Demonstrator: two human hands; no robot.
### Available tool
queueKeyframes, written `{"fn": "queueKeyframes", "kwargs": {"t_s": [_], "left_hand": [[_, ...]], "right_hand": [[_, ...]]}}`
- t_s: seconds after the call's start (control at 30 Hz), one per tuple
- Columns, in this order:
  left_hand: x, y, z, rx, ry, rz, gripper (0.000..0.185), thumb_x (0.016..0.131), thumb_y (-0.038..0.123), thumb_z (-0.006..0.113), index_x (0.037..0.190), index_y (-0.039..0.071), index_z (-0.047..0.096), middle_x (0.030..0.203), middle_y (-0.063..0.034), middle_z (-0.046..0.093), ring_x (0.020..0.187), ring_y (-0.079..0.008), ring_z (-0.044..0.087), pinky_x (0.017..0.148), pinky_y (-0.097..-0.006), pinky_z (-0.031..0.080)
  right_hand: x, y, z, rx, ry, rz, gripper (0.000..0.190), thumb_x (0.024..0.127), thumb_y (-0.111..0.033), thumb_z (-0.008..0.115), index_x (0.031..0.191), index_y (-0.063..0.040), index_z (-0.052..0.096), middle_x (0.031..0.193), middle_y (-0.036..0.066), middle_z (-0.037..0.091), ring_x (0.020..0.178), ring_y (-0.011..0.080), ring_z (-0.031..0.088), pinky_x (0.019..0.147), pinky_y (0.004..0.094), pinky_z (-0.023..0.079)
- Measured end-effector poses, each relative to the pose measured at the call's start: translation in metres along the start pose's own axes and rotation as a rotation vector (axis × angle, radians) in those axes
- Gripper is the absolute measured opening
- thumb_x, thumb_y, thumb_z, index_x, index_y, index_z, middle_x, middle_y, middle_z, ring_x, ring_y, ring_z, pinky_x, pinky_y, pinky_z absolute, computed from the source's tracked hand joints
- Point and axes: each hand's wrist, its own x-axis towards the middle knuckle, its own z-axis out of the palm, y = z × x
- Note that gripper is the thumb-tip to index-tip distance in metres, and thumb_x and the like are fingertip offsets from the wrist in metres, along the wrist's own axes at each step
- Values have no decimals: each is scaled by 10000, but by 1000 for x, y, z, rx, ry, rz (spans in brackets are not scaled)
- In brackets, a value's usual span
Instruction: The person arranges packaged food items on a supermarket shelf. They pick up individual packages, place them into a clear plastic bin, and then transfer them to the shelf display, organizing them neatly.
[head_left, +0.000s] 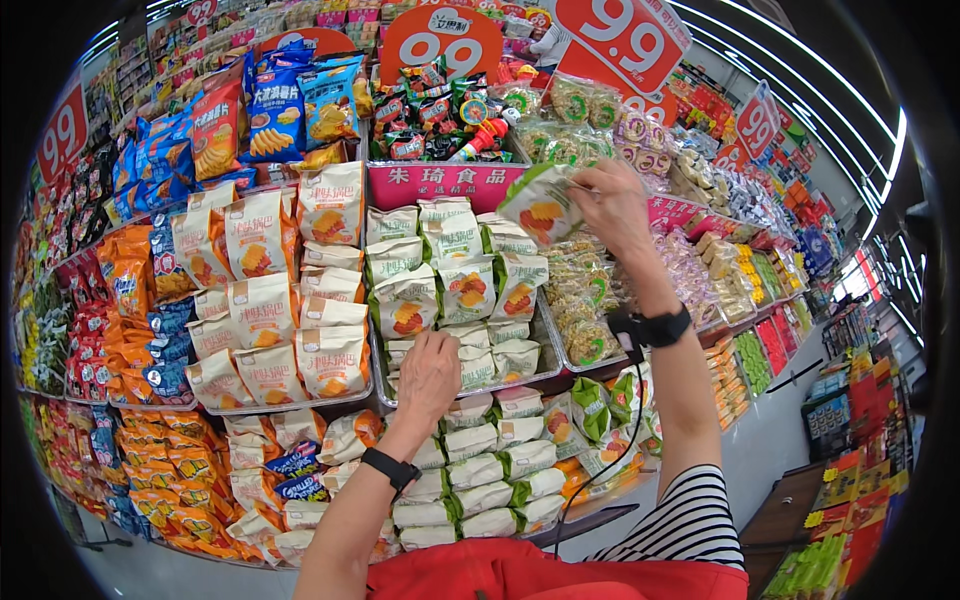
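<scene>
My right hand (611, 206) holds a white-and-green snack bag (544, 204) by its edge, raised and tilted above the bins. My left hand (431, 373) rests at the front of the middle clear plastic bin (551, 367), against the white-and-green snack bags there; its fingertips are partly hidden, and I cannot tell whether they grip a bag. Just beyond it, a similar bag (405, 301) stands upright among several rows of others. Both wrists wear black bands, and a cable hangs from the right one.
To the left stand white-and-orange snack bags (330, 360). Bagged noodle-like snacks (585, 300) fill the bin on the right. More white-and-green bags (476, 469) lie on the lower shelf near my body. Red price signs (442, 46) rise behind. A person (551, 46) is partly visible far back.
</scene>
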Motion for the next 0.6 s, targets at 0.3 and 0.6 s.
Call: {"fn": "queueKeyframes", "kwargs": {"t_s": [0.3,0.6], "left_hand": [[0,0,1,2,-12,-2,125,838,16,634,962,10,649,1039,-124,651,1026,-321,613,834,-427,553],[0,-4,3,5,4,-1,94,858,20,610,943,-4,641,1001,-138,654,993,-331,614,831,-427,550]], "right_hand": [[-77,34,40,499,-596,168,190,908,-201,744,943,-24,681,1125,59,645,991,116,595,813,276,493],[-95,18,82,560,-557,347,328,804,-324,760,935,-24,740,821,131,676,781,261,640,708,382,505]]}}
